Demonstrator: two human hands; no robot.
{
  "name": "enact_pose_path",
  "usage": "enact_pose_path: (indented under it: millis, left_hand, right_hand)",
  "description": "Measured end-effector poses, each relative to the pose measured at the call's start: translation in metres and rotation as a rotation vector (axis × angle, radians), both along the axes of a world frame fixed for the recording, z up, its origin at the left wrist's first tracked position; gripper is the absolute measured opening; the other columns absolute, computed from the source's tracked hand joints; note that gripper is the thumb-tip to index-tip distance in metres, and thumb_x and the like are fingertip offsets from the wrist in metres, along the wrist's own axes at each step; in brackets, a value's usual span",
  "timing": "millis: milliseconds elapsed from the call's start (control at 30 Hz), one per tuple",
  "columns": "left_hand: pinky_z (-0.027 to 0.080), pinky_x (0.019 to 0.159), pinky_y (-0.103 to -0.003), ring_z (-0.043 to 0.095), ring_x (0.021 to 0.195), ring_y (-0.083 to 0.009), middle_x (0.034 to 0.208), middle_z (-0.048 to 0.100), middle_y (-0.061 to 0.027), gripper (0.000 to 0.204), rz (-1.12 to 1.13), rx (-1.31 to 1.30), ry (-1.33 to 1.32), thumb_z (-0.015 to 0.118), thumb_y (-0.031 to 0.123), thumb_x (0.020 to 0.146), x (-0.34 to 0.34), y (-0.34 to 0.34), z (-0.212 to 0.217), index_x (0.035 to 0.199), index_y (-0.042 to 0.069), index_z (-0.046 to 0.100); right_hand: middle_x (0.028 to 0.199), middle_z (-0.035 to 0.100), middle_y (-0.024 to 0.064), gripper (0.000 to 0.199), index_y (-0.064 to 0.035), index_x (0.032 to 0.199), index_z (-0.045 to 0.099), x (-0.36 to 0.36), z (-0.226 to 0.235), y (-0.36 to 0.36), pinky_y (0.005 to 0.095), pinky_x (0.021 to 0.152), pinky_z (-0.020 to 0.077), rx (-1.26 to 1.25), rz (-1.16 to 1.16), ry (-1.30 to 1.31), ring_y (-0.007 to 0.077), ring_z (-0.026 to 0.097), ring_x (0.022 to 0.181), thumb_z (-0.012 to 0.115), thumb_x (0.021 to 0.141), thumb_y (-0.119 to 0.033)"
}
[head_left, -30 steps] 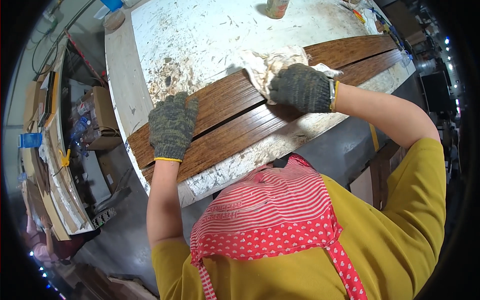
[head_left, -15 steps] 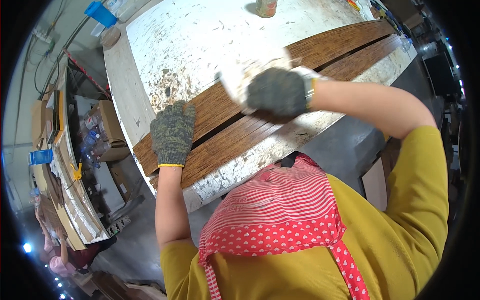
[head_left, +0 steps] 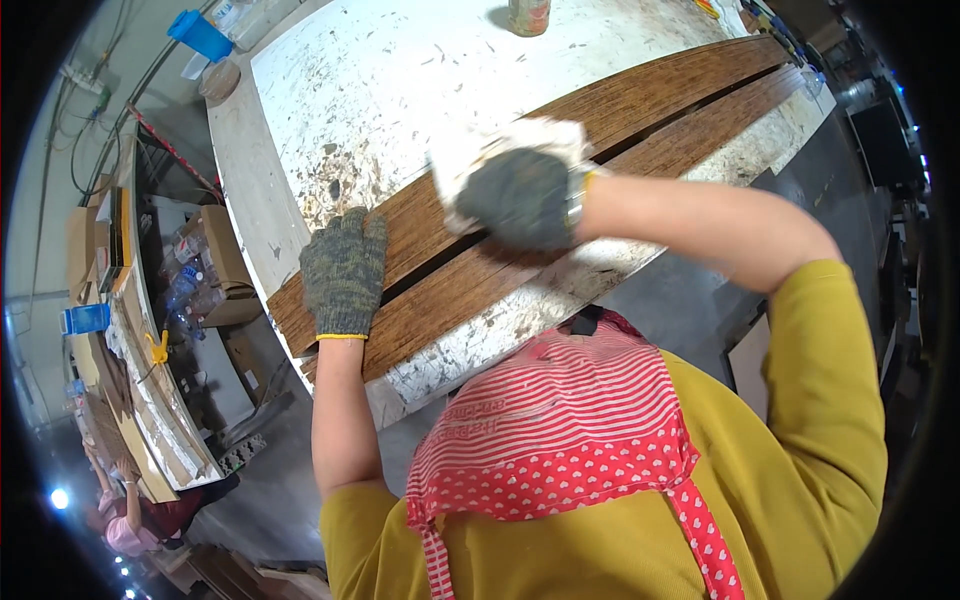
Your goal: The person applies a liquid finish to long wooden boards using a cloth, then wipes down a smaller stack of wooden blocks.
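Observation:
Two long brown wooden planks lie side by side across the table, a dark narrow gap between them. The far plank (head_left: 655,95) is the wider; the near plank (head_left: 480,283) lies along the table's front edge. My left hand (head_left: 344,272), in a dark grey-green knit glove with a yellow cuff, rests flat over the planks' left ends, fingers stretched out. In my right hand (head_left: 522,200), gloved alike and slightly blurred, is a stained white cloth (head_left: 545,135), bunched under the palm and pressed on the planks near their middle. The fingertips are partly hidden by the cloth.
The white tabletop (head_left: 400,90) is spotted with brown stains. A can (head_left: 529,16) stands at its far edge, a blue cup (head_left: 200,35) at the far left corner. Left of the table are a shelf with a cardboard box (head_left: 228,262) of plastic bottles and another person (head_left: 130,520).
My right hand has slid a little left and toward me along the planks with the cloth. My left hand stays in place.

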State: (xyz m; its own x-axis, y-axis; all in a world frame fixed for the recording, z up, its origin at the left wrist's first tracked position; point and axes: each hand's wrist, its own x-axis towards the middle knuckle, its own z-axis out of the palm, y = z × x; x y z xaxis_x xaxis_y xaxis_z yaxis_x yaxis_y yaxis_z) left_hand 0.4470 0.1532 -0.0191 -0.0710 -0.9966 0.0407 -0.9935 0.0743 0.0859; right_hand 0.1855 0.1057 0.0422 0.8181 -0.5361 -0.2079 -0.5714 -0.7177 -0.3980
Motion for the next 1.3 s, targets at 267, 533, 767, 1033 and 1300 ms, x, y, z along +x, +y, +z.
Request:
enact_pose_path:
  millis: [267,533,767,1033,1300]
  left_hand:
    - [0.047,0.096,-0.049,0.065,0.107,-0.0339,0.117,0.070,-0.0176,0.049,-0.011,-0.025,0.011,0.046,0.044,0.102,0.003,0.001,-0.003,0.122,0.005,0.067]
    - [0.047,0.096,-0.049,0.065,0.105,-0.0346,0.115,0.070,-0.0183,0.049,0.036,0.066,-0.011,0.045,0.045,0.102,-0.002,-0.001,0.007,0.123,0.006,0.067]
    - [0.046,0.097,-0.050,0.065,0.106,-0.0359,0.115,0.070,-0.0190,0.049,0.036,0.064,0.045,0.045,0.045,0.102,0.000,-0.002,0.003,0.124,0.007,0.067]
    - [0.047,0.096,-0.050,0.065,0.107,-0.0378,0.116,0.069,-0.0211,0.048,0.046,0.030,0.068,0.046,0.044,0.102,-0.003,0.002,0.007,0.123,0.006,0.067]
    - [0.046,0.098,-0.049,0.063,0.112,-0.0358,0.122,0.067,-0.0209,0.049,-0.038,0.012,-0.047,0.044,0.043,0.103,0.004,0.000,-0.003,0.128,0.006,0.064]
  right_hand:
    - [0.084,0.071,0.0140,0.008,-0.0048,0.095,0.067,0.016,-0.004,0.000,0.0387,0.072,0.0584,-0.120,-0.062,0.203,0.0232,0.071,0.078,0.061,0.091,-0.005]
    - [0.085,0.068,0.0129,0.013,-0.0050,0.096,0.065,-0.010,-0.028,-0.001,0.0374,0.064,0.0569,-0.120,-0.161,0.127,0.0222,0.068,0.073,0.054,0.091,-0.009]
    - [0.076,0.069,0.0118,0.006,-0.0120,0.086,0.067,-0.125,-0.037,-0.032,0.0422,0.072,0.0565,-0.420,-0.384,0.207,0.0299,0.070,0.072,0.065,0.081,-0.009]
    - [0.077,0.069,0.0112,0.015,-0.0038,0.090,0.068,0.003,-0.030,0.013,0.0333,0.063,0.0566,-0.160,-0.255,-0.005,0.0183,0.066,0.067,0.057,0.094,-0.013]
    - [0.072,0.066,0.0113,0.012,-0.0023,0.080,0.066,-0.027,-0.024,0.015,0.0377,0.061,0.0568,-0.441,-0.132,-0.026,0.0203,0.067,0.067,0.068,0.082,-0.014]
